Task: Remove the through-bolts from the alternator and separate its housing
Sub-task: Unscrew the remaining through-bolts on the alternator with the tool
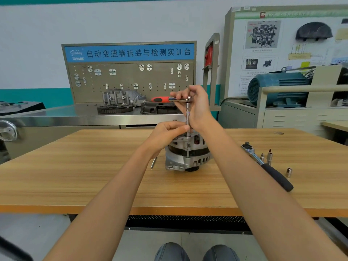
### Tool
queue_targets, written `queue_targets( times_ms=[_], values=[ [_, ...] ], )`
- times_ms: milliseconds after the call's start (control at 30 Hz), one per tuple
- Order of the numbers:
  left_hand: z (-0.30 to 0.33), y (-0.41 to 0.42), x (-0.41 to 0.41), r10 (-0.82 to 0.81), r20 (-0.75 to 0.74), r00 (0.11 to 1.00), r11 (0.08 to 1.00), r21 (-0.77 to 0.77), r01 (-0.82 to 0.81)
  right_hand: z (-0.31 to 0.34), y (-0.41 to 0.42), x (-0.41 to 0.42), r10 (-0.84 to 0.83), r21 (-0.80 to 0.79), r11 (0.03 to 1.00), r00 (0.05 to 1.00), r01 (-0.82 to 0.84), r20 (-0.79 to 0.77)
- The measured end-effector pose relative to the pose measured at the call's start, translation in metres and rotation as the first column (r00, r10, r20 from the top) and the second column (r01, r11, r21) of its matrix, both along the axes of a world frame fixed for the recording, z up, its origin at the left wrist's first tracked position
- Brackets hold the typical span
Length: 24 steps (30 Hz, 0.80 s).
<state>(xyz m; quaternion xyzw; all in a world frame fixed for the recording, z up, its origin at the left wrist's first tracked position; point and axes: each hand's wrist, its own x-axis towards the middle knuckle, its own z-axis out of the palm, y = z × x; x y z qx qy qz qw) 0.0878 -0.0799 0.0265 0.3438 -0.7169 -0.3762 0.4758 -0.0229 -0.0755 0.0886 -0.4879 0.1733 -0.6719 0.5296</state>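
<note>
A: Where is the alternator seen?

B: The silver cast-aluminium alternator with slotted housing (187, 153) is stood on end on the wood-grain laminate worktop (75, 166), directly below both grips. Pulley end appears to be down, though it is partly hidden.

A: Right grip?

B: The right hand (194, 104) is raised above the alternator. Its fingers are curled round the head of a small chrome ratchet with a red-and-black handle (169, 99), which is held level and pointed away to the left of the grip. A slim chrome extension bar (188, 117) is hung straight down from the ratchet head into the top of the housing.

A: Left grip?

B: The left hand (167, 134) is set lower, just over the alternator's top. The lower end of the extension bar is pinched between thumb and curled fingers. Whether a socket is seated on a bolt head cannot be told; it is hidden by the fingers.

A: Any bolts visible?

B: One thin steel through-bolt shank (188, 151) is seen running down the side of the housing below the left grip. A loose thin steel rod (153, 162) is laid on the worktop just left of the alternator.

A: Anything else?

B: Right of both grips, well apart: a larger chrome ratchet with a black handle (267, 165) and several small chrome sockets (289, 171) beside it.
</note>
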Motion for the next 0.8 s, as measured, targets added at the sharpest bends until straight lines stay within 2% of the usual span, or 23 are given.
queue_targets(
  times_ms=[67, 100, 133, 167, 200, 233, 267, 300, 433, 567, 633, 700, 733, 800],
  values=[
    [0.000, 0.000, 0.000, 0.008, -0.008, 1.000, 1.000, -0.008, -0.008, -0.004, 0.003, 0.008, -0.303, -0.120, 0.951, 0.941, 0.286, -0.153],
    [0.000, 0.000, 0.000, 0.010, -0.015, 1.000, 1.000, -0.007, -0.010, -0.009, 0.005, 0.012, -0.484, -0.233, 0.870, 0.841, 0.434, -0.241],
    [0.000, 0.000, -0.001, 0.014, -0.021, 1.000, 1.000, -0.007, -0.014, -0.016, 0.007, 0.015, -0.679, -0.384, 0.730, 0.661, 0.565, -0.319],
    [-0.001, 0.000, -0.001, 0.030, -0.027, 0.999, 0.999, -0.011, -0.030, -0.024, 0.008, 0.018, -0.845, -0.543, 0.534, 0.384, 0.648, -0.372],
    [-0.001, 0.000, -0.001, 0.059, -0.028, 0.998, 0.998, -0.020, -0.060, -0.032, 0.009, 0.021, -0.920, -0.663, 0.333, 0.076, 0.670, -0.384],
    [-0.001, 0.000, -0.001, 0.090, -0.024, 0.996, 0.995, -0.032, -0.091, -0.039, 0.009, 0.024, -0.914, -0.734, 0.194, -0.151, 0.651, -0.376],
    [-0.001, 0.000, -0.001, 0.111, -0.021, 0.994, 0.993, -0.047, -0.112, -0.042, 0.011, 0.026, -0.894, -0.767, 0.124, -0.265, 0.629, -0.362],
    [-0.001, 0.001, -0.001, 0.115, -0.026, 0.993, 0.992, -0.057, -0.117, -0.043, 0.013, 0.028, -0.889, -0.782, 0.094, -0.302, 0.616, -0.345],
    [0.002, 0.004, -0.001, 0.091, 0.010, 0.996, 0.993, -0.072, -0.091, -0.039, 0.014, 0.028, -0.891, -0.768, 0.120, -0.274, 0.629, -0.363],
    [0.017, 0.006, 0.002, 0.076, 0.168, 0.983, 0.993, -0.106, -0.059, -0.039, 0.014, 0.023, -0.912, -0.754, 0.138, -0.214, 0.642, -0.349],
    [0.027, 0.007, 0.002, 0.077, 0.252, 0.965, 0.987, -0.159, -0.037, -0.037, 0.014, 0.023, -0.929, -0.728, 0.165, -0.142, 0.666, -0.341],
    [0.029, 0.008, 0.001, 0.058, 0.274, 0.960, 0.986, -0.165, -0.012, -0.033, 0.014, 0.025, -0.941, -0.680, 0.232, -0.016, 0.696, -0.337],
    [0.026, 0.007, 0.001, 0.039, 0.259, 0.965, 0.990, -0.142, -0.002, -0.031, 0.013, 0.025, -0.937, -0.642, 0.299, 0.090, 0.706, -0.338],
    [0.019, 0.006, 0.001, 0.023, 0.200, 0.979, 0.993, -0.117, 0.001, -0.024, 0.014, 0.023, -0.858, -0.507, 0.513, 0.391, 0.693, -0.333]
  ],
)
